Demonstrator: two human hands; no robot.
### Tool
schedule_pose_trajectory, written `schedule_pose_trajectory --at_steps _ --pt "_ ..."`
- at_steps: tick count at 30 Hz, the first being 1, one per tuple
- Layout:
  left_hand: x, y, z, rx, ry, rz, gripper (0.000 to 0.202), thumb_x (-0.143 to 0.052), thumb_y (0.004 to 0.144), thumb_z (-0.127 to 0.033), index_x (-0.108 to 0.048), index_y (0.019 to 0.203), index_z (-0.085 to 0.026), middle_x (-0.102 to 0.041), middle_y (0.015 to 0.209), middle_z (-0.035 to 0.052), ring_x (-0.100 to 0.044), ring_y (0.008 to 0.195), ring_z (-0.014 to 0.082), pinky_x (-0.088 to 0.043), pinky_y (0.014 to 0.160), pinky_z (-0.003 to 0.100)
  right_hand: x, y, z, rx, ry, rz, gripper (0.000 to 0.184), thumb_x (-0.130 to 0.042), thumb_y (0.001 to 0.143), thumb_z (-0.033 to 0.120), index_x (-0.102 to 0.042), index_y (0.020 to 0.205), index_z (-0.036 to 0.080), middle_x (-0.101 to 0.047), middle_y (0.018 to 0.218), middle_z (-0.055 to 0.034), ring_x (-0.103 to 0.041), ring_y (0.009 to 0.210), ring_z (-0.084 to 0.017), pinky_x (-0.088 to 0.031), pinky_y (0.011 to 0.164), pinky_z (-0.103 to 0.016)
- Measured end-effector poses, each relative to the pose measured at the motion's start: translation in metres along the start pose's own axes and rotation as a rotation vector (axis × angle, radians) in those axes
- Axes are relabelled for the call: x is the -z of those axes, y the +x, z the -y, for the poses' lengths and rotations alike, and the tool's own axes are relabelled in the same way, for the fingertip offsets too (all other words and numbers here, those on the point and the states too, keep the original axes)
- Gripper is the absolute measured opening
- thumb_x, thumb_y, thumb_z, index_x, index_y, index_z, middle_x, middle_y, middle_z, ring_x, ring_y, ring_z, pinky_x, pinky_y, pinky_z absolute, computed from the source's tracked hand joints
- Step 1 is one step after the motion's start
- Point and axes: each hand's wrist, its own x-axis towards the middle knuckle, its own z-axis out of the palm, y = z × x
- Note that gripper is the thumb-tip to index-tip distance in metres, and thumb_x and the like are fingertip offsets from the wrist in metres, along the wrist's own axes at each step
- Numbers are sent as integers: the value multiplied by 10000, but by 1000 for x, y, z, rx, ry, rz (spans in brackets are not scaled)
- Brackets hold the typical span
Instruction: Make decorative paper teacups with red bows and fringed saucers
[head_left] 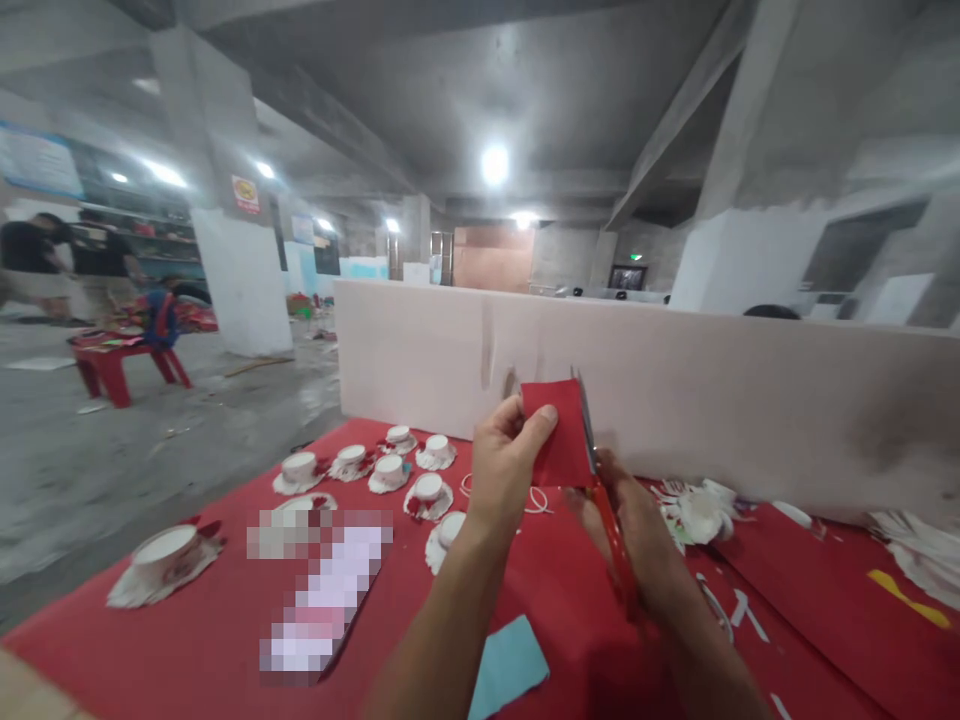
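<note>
My left hand [504, 455] pinches a piece of red paper [559, 445], thumb on its near face, and holds it up over the table. Red-handled scissors [613, 540] are gripped in my right hand [637, 530]. Their blades point upward and lie along the paper's right edge. Below my forearms a light blue piece of paper or cloth [514, 660] lies on the red tabletop [555, 560]. A thin white cord [538, 500] shows behind the paper. Some fingers of my right hand are blurred.
Several white cup-shaped pieces with frilled rims [429, 488] stand on the left side. A pixelated flat object [330, 600] lies near them. White scraps [701, 515] and a yellow strip [907, 598] lie on the right. A pale upright board [420, 350] borders the table's far side.
</note>
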Motion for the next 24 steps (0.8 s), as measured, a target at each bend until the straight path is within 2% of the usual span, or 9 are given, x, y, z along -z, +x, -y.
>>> schedule_pose_trajectory --at_steps 3,8,15,24 --pt "-2 -1 1 -12 10 17 171 -670 731 -329 -649 763 -162 -619 679 18 -559 592 115 -462 567 244 4 0 1 -11 -37 49 269 -562 770 289 -522 1025 213 -602 766 1 -529 582 -145 -440 568 -258" --pt "-4 -3 -1 -20 60 -13 181 -681 722 -360 -648 741 -183 -603 673 12 -563 606 120 -456 570 252 9 -2 6 -22 -97 66 224 -554 781 331 -508 971 222 -547 654 29 -514 537 -137 -418 525 -244" --pt "-4 -2 -2 -39 -4 16 177 -684 719 -349 -639 749 -181 -600 694 18 -579 642 135 -467 596 269 10 -2 10 12 -195 41 278 -522 811 380 -514 1037 218 -619 783 -21 -562 617 -156 -434 603 -277" --pt "-5 -2 -2 -22 -20 16 180 -678 720 -350 -641 749 -177 -593 691 15 -579 662 134 -465 606 262 10 -3 7 -36 -190 66 321 -541 799 461 -504 1022 233 -575 691 7 -536 548 -152 -428 524 -266"
